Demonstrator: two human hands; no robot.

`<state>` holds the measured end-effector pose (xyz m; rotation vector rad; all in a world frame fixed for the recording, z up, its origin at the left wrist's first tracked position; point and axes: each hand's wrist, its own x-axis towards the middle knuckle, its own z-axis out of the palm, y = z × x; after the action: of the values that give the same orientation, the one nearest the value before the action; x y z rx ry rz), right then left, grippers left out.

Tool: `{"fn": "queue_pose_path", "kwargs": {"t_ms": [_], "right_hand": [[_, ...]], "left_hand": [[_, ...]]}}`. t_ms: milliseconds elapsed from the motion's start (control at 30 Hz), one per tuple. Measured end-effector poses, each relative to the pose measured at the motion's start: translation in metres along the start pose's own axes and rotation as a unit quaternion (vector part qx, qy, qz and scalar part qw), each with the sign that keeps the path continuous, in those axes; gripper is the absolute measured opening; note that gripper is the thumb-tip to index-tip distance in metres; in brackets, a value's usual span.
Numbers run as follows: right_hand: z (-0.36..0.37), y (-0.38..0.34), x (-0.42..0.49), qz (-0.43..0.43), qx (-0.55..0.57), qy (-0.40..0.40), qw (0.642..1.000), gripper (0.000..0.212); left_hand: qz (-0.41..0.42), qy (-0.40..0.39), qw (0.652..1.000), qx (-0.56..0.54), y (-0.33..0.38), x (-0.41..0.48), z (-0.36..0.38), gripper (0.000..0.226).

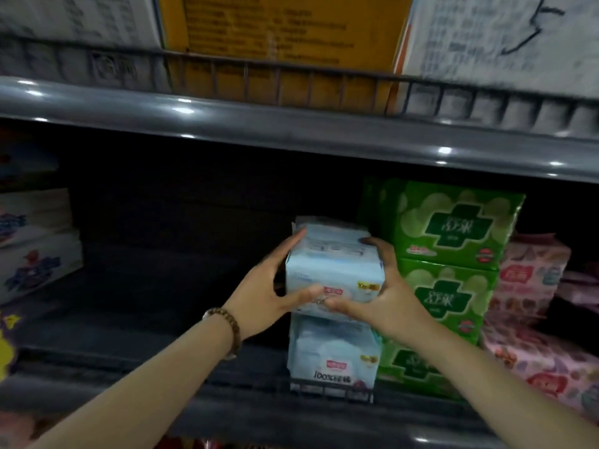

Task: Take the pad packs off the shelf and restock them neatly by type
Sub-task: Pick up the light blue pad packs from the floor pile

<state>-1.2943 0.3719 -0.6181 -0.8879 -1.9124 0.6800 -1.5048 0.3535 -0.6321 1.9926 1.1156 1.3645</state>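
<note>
A light blue pad pack point(334, 270) sits on top of a second light blue pack point(334, 354) on the dark shelf point(155, 319). My left hand point(269, 286) grips the upper pack's left side, fingers along its flank and thumb on its front. My right hand point(385, 290) grips its right side the same way, and the two thumbs nearly meet on the front face. A stack of three green pad packs point(450, 228) stands directly to the right, touching the blue stack.
Pink patterned packs point(531, 286) lie to the right of the green stack. White and blue packs point(35, 247) stand at the far left, with a wide dark gap between them and the blue stack. Above, a grey shelf edge point(291, 128) carries cardboard boxes point(278, 37).
</note>
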Motion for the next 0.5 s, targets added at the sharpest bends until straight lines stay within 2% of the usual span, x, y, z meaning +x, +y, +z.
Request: {"fn": "queue_pose_path", "kwargs": {"t_ms": [100, 200, 267, 333, 367, 433, 500], "right_hand": [[0.011, 0.023, 0.016, 0.029, -0.051, -0.022, 0.998, 0.103], [0.018, 0.035, 0.020, 0.058, -0.060, -0.024, 0.996, 0.111], [0.020, 0.038, 0.015, 0.036, -0.066, 0.000, 0.997, 0.111], [0.023, 0.037, 0.001, -0.028, -0.131, 0.035, 0.990, 0.097], [0.023, 0.038, -0.008, -0.073, -0.184, 0.054, 0.979, 0.085], [0.019, 0.044, -0.025, -0.177, -0.317, 0.069, 0.929, 0.064], [0.010, 0.057, -0.038, -0.250, -0.415, 0.022, 0.875, 0.057]], "left_hand": [[-0.047, -0.028, 0.998, 0.022, -0.036, 0.012, 0.006, 0.085], [-0.068, -0.023, 0.997, 0.037, -0.046, 0.018, 0.007, 0.083], [-0.055, -0.039, 0.992, 0.110, -0.040, 0.025, 0.003, 0.083], [-0.025, -0.067, 0.983, 0.168, -0.035, 0.031, -0.002, 0.088], [-0.014, -0.088, 0.979, 0.183, -0.033, 0.032, -0.003, 0.091], [-0.002, -0.123, 0.969, 0.212, -0.031, 0.034, -0.003, 0.093], [-0.005, -0.127, 0.963, 0.237, -0.031, 0.039, -0.003, 0.089]]}}
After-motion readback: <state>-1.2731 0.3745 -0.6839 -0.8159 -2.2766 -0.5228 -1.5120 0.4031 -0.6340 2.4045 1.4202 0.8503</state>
